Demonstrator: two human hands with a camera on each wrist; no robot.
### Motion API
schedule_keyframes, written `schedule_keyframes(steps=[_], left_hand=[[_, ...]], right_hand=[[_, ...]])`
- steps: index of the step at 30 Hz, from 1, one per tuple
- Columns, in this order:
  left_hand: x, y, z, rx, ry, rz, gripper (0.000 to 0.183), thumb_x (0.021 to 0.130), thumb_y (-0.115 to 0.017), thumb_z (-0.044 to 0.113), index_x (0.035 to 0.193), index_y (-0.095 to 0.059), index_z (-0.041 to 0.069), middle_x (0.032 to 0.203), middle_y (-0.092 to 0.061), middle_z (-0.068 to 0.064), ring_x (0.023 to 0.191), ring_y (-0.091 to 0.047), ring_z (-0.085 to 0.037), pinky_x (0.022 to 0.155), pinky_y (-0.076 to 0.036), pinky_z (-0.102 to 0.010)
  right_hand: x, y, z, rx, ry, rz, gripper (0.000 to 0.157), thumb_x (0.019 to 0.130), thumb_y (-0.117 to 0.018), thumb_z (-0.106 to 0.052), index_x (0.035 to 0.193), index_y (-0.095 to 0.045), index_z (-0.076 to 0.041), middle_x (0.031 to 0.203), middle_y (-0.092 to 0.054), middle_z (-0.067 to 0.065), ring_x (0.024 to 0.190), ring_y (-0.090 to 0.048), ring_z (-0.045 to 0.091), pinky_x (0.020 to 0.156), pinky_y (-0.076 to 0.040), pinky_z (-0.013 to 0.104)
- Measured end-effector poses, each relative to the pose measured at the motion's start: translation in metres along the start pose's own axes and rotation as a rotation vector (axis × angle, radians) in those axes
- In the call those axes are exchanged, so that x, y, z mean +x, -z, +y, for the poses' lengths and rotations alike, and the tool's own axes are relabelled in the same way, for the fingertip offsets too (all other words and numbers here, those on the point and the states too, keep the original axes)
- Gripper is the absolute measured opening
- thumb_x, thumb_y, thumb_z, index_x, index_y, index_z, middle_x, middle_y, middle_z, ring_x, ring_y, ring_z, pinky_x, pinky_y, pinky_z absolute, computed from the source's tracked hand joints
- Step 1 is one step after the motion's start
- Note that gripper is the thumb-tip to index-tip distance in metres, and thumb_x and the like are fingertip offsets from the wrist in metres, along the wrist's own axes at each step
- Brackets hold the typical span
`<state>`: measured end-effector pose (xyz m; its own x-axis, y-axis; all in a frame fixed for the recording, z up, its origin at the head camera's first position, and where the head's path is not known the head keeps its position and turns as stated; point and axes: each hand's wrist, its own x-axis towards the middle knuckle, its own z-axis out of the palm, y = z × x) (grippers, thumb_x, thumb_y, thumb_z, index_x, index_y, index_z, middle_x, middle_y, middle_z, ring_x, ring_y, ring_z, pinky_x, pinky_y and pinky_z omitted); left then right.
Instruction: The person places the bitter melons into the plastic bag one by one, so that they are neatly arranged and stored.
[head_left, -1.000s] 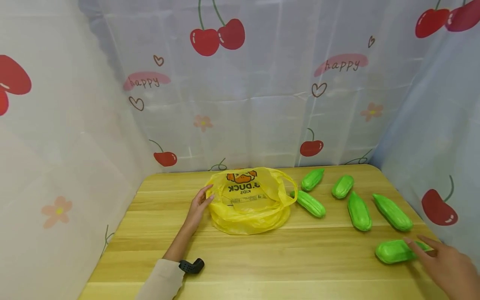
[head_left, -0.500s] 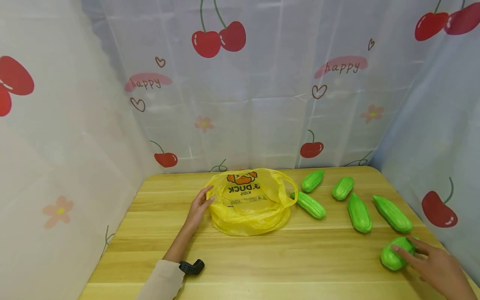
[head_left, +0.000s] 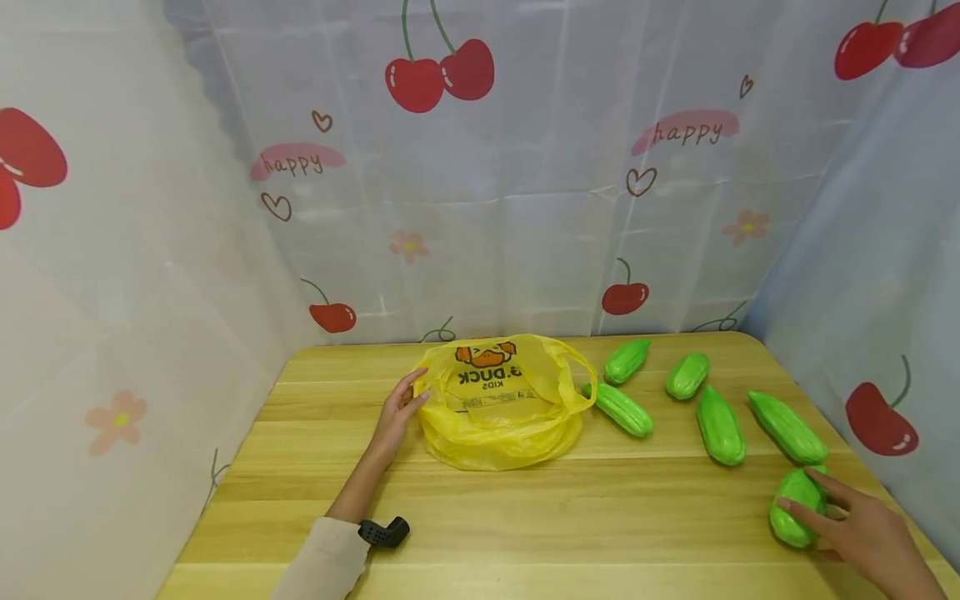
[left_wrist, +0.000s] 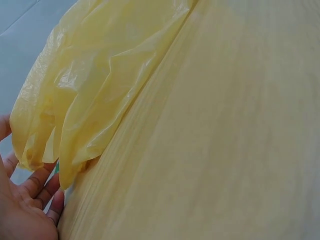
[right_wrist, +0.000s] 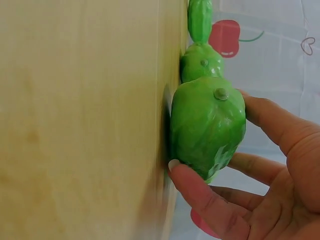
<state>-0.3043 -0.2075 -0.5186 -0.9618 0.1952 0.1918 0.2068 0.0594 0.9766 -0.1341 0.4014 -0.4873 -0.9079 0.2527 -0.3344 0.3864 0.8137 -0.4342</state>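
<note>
A yellow plastic bag (head_left: 498, 446) with a duck print stands wide-mouthed on the table (head_left: 525, 525). At its left rim my left hand (head_left: 393, 421) touches the film, with a gap between thumb and index finger; the bag partly covers the fingertips in the left wrist view. On the right, my right hand (head_left: 862, 529) grips a ridged green gourd (head_left: 793, 510) between thumb and fingers. Its blunt stem end faces the right wrist camera, where the gourd (right_wrist: 207, 127) looks close to the tabletop; whether it touches is unclear.
More green gourds lie loose right of the bag: one (head_left: 624, 411) touches the bag's handle, another (head_left: 627, 362) is behind it. Others (head_left: 687, 376), (head_left: 721, 425) and a long gourd (head_left: 787, 427) lie further right. A printed curtain (head_left: 480, 250) surrounds the table.
My right hand has moved slightly left and taken a grip on the nearest gourd, turning it from sideways to pointing away from me. The left hand and the bag have stayed put.
</note>
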Motion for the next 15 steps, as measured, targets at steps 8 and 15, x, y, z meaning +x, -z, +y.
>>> schedule_keyframes(steps=[8, 15], left_hand=[[0.001, 0.001, 0.0, -0.029, -0.01, -0.012, 0.053, 0.107, -0.053, 0.012, 0.155, -0.036, 0.0, 0.167, -0.019, -0.017, 0.154, -0.01, -0.034, 0.123, -0.014, -0.054], [0.009, 0.006, -0.025, -0.037, -0.007, -0.004, 0.052, 0.107, -0.053, 0.016, 0.156, -0.038, 0.005, 0.167, -0.02, -0.013, 0.154, -0.013, -0.031, 0.123, -0.013, -0.052]], right_hand=[[0.001, 0.002, 0.002, 0.042, 0.006, -0.021, 0.12, 0.083, -0.069, -0.071, 0.148, -0.021, 0.017, 0.132, -0.032, 0.053, 0.073, -0.073, 0.027, 0.083, -0.051, 0.061], [0.008, -0.003, 0.012, 0.143, -0.025, -0.034, 0.127, 0.078, -0.074, -0.07, 0.153, -0.014, 0.013, 0.137, -0.026, 0.054, 0.077, -0.073, 0.029, 0.072, -0.059, 0.046]])
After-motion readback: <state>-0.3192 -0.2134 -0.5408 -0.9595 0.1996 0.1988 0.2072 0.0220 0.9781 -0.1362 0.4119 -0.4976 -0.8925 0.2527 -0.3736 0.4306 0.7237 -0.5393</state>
